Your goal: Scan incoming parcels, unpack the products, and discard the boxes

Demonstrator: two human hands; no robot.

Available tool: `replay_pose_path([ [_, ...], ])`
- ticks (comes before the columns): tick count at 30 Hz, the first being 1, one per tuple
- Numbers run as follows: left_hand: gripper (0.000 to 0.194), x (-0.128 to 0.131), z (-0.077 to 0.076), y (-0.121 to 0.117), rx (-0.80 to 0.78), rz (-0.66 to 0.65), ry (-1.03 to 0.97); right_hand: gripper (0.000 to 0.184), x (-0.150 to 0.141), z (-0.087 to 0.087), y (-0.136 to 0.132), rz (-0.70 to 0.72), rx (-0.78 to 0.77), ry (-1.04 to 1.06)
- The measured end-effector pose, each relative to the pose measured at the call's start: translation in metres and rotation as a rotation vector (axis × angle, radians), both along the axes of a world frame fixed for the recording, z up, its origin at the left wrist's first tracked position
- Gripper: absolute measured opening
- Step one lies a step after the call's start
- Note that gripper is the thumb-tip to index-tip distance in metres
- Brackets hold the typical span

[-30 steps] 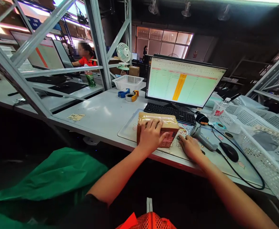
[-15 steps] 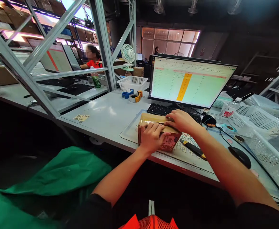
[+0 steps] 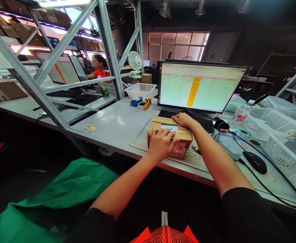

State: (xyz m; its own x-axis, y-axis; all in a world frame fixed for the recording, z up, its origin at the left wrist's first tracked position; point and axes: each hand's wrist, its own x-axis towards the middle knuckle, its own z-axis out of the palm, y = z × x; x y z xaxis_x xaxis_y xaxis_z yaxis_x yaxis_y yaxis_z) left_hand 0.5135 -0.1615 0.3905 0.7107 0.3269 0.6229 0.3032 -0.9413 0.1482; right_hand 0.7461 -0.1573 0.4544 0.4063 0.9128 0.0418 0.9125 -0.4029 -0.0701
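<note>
A small cardboard box (image 3: 180, 135) with a printed label on its near side sits on the desk mat. Its top has a gap between the flaps, where something pale with a dark mark (image 3: 170, 128) shows. My left hand (image 3: 161, 141) curls its fingers over the near top edge, thumb along the front. Gripping the far right edge is my right hand (image 3: 184, 120), its fingertips partly hidden behind the box. A yellow and black utility knife (image 3: 195, 148) lies beside the box, mostly covered by my right forearm.
Behind the box stand a keyboard (image 3: 166, 114) and a monitor (image 3: 201, 87). Tape dispensers (image 3: 144, 105) and a white basket (image 3: 141, 90) are further back. To the right lie a mouse (image 3: 254, 162), cables and white baskets (image 3: 287, 158). A metal rack post (image 3: 110, 50) rises at left.
The box top has opened wider, and the pale thing inside now shows. My right hand has moved back and left to the far edge. A grey object and its cable now show right of my forearm.
</note>
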Motion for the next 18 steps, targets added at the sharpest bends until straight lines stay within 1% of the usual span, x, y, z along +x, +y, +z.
replay_pose_path([
  [3,0.037,0.001,0.043,0.021,-0.032,-0.053,0.284,0.050,0.007,-0.009,0.007,0.000,-0.010,0.041],
  [5,0.051,0.007,0.071,0.034,-0.063,-0.063,0.477,0.050,0.011,-0.011,0.007,-0.007,0.002,0.061],
  [6,0.058,0.010,0.083,0.037,-0.061,-0.055,0.549,0.050,0.012,-0.012,0.007,-0.008,0.012,0.070],
  [7,0.063,0.012,0.091,0.037,-0.045,-0.042,0.591,0.049,0.013,-0.012,0.007,-0.010,0.022,0.079],
  [8,0.064,0.014,0.094,0.034,-0.017,-0.024,0.599,0.049,0.013,-0.013,0.007,-0.009,0.034,0.090],
  [9,0.061,0.014,0.094,0.028,0.019,0.008,0.569,0.049,0.014,-0.013,0.007,-0.008,0.048,0.102],
  [10,0.053,0.012,0.088,0.020,0.060,0.053,0.513,0.048,0.014,-0.014,0.008,-0.007,0.064,0.114],
  [11,0.041,0.007,0.079,0.009,0.101,0.105,0.446,0.047,0.015,-0.016,0.008,-0.007,0.081,0.128],
  [12,0.029,0.001,0.065,-0.002,0.137,0.152,0.383,0.046,0.015,-0.017,0.009,-0.008,0.100,0.142],
  [13,0.021,-0.008,0.050,-0.013,0.171,0.192,0.332,0.045,0.016,-0.018,0.009,-0.009,0.121,0.155],
  [14,0.018,-0.018,0.034,-0.024,0.203,0.210,0.297,0.043,0.017,-0.020,0.010,-0.012,0.142,0.169],
  [15,0.019,-0.028,0.020,-0.032,0.230,0.198,0.283,0.042,0.018,-0.021,0.010,-0.015,0.165,0.182],
  [16,0.025,-0.037,0.010,-0.037,0.247,0.155,0.288,0.041,0.019,-0.023,0.010,-0.017,0.190,0.195],
  [17,0.032,-0.045,0.005,-0.039,0.248,0.099,0.297,0.041,0.020,-0.024,0.011,-0.019,0.218,0.208],
  [18,0.037,-0.050,0.007,-0.038,0.233,0.037,0.305,0.040,0.021,-0.025,0.011,-0.020,0.250,0.223],
])
